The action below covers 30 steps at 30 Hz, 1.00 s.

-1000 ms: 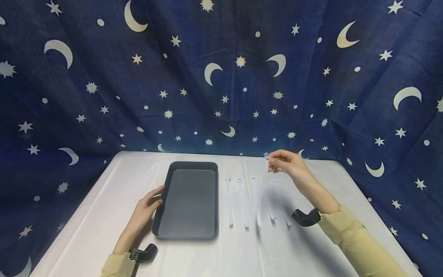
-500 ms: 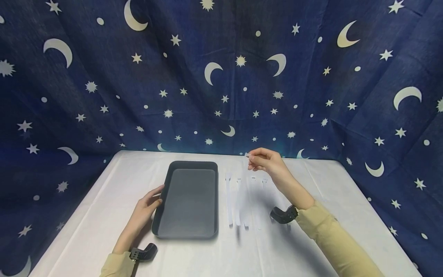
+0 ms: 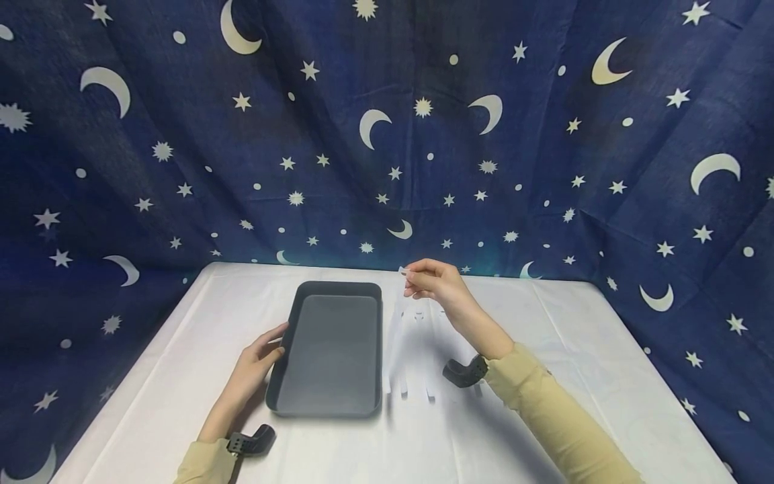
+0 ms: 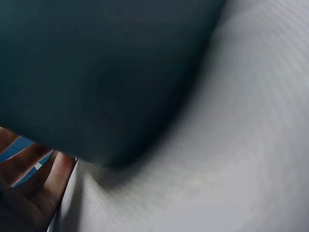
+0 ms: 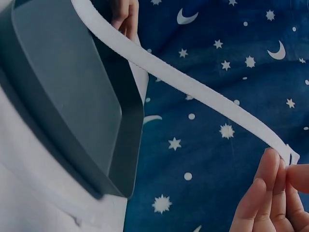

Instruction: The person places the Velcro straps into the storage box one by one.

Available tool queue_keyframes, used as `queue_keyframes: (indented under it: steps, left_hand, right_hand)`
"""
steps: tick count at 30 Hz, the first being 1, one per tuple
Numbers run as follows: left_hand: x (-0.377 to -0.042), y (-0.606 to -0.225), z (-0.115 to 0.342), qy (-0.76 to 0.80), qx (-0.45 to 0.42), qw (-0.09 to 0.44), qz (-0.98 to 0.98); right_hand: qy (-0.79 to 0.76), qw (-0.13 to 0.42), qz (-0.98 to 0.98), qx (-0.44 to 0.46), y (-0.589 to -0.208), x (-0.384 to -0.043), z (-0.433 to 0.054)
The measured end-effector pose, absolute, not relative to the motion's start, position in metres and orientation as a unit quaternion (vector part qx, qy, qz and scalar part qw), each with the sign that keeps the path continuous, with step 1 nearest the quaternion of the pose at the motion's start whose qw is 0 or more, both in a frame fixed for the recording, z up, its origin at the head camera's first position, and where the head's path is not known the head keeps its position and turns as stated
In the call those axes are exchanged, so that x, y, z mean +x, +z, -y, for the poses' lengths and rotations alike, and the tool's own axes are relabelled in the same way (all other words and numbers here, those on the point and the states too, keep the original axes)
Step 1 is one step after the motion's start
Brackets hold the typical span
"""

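Note:
My right hand (image 3: 444,289) pinches the slotted head end of a white hook-and-loop cable strap (image 5: 193,92) between thumb and fingers. The strap hangs down in a long curve beside the right wall of a dark grey rectangular tray (image 3: 329,349). In the right wrist view its far end passes over the tray and leaves the frame at the top. My left hand (image 3: 250,366) rests with loosely extended fingers against the tray's left side; in the left wrist view the tray hides part of that hand. The tray's bottom is bare.
Several more white straps (image 3: 430,390) lie lengthwise on the white tablecloth (image 3: 544,417), right of the tray and partly behind my right arm. A dark blue curtain (image 3: 314,222) with moons and stars stands at the table's back edge.
My right hand has moved left with the pinched strap, from over the right-hand straps to beside the tray's right wall. My left hand and the tray have stayed in place.

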<state>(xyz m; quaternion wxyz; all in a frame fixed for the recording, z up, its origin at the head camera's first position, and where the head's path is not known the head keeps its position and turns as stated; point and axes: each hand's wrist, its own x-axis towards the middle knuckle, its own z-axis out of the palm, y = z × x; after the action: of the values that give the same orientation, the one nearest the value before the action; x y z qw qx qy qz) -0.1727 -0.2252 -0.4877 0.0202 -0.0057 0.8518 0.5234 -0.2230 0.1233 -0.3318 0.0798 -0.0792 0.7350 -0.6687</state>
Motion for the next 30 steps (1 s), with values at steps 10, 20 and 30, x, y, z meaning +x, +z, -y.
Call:
queue_keyframes:
  steps: [10,20,30]
  left_hand:
    - [-0.173,-0.488,0.227,0.525,-0.007,0.019,-0.851]
    - [-0.173,-0.488,0.227,0.524,-0.010,0.023,-0.851]
    - [-0.171,-0.486,0.226,0.527,-0.009,0.029,-0.849]
  right_hand:
    - [-0.681,0.100,-0.720,-0.084,-0.337,-0.231,-0.093]
    - [-0.699,0.113,-0.701,-0.081,-0.341,-0.237,-0.068]
    - [-0.705,0.129,-0.694,-0.070,-0.347,-0.243,-0.044]
